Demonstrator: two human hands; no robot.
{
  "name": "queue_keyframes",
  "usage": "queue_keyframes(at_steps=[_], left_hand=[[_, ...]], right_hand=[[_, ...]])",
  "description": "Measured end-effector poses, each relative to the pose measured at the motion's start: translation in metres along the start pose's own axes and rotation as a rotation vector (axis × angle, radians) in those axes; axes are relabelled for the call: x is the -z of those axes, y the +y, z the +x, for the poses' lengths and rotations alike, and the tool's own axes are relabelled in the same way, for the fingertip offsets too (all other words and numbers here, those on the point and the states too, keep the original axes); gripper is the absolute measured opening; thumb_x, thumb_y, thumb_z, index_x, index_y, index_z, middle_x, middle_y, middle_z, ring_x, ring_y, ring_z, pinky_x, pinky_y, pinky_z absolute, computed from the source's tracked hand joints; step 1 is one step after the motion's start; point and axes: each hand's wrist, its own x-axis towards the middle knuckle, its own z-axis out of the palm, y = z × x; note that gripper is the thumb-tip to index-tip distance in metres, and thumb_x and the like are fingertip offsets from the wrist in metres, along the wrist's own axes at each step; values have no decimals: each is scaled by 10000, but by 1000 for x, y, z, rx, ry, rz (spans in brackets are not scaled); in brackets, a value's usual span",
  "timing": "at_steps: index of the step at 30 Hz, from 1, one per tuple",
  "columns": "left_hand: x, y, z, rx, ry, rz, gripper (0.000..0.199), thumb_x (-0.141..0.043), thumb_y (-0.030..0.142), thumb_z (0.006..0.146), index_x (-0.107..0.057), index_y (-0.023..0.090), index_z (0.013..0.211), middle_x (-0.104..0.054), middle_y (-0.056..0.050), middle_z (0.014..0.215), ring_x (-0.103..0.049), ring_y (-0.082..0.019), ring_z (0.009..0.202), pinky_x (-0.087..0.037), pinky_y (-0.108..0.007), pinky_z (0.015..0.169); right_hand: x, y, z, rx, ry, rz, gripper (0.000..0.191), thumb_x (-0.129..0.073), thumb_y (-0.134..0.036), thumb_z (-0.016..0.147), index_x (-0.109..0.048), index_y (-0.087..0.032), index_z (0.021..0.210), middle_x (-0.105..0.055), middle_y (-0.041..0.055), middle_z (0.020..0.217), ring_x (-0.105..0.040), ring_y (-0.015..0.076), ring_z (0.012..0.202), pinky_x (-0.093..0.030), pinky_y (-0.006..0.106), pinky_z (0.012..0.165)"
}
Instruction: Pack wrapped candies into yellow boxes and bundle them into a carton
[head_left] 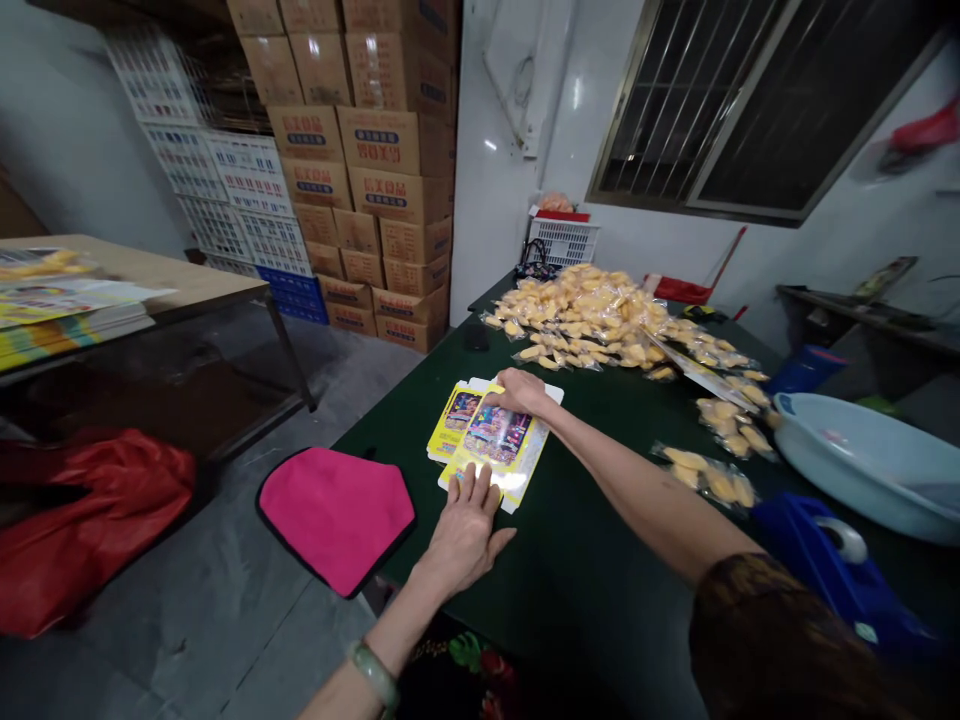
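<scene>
A flattened yellow printed box [495, 435] with white flaps and a colourful picture panel lies on the dark green table. Beneath its left side, a second similar flat box [455, 412] sticks out. My left hand [469, 525] rests on the near end of the top box, its fingers stretched out and the thumb apart. At the far end, my right hand [523, 392] is closed over the box's edge with bent fingers; its fingertips are partly hidden. Beyond the hands sits a large heap of clear-wrapped yellow snack packs [592, 310].
A pink cloth-like piece [337, 515] with dark edging lies at the table's left corner. On the right are a light blue basin [862, 460] and a blue tape dispenser [832, 570]. Cartons [397, 145] are stacked behind; another table [217, 285] stands left.
</scene>
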Motion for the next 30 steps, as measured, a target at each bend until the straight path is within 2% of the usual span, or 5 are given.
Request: queue_keyframes(at_steps=[5,11,14,23,30], left_hand=[[36,3,-14,136,637,-276,446,-525,367,878,-524,137,1260,-519,-197,1339,-465,-303,1290,-387,-489,1052],[96,24,-11,-49,-15,-871,991,-817,460,554,-386,165,1396,-518,-133,1376,-465,-315,1293,-364,-456,1104],[97,44,-2,-191,-108,-982,957,-842,349,505,-435,159,1350,-605,-103,1255,-545,-297,1192,-425,-434,1051],[65,94,39,-341,-15,-1065,282,-748,329,678,-587,119,582,-540,15,543,-476,-86,500,-396,-199,465],[54,79,40,-255,-99,-1157,387,-760,347,694,-665,131,1000,-726,-89,908,-686,-212,791,-572,-298,695]], right_hand=[[40,14,-67,147,5,124,241,-630,-359,805,-529,-169,694,-583,-10,731,-536,121,701,-356,217,586],[57,0,-181,747,-112,425,245,-598,-236,827,-464,-173,632,-551,-16,713,-505,118,726,-403,257,701],[52,-2,-221,914,-54,343,197,-535,-139,852,-522,-166,658,-632,32,817,-540,169,921,-380,337,878],[44,37,-266,546,431,118,141,-515,-122,870,-554,-182,749,-652,34,749,-559,164,700,-382,311,670],[10,58,-299,326,1104,321,318,-614,-69,795,-547,-208,1073,-604,113,1208,-557,256,1157,-427,455,974]])
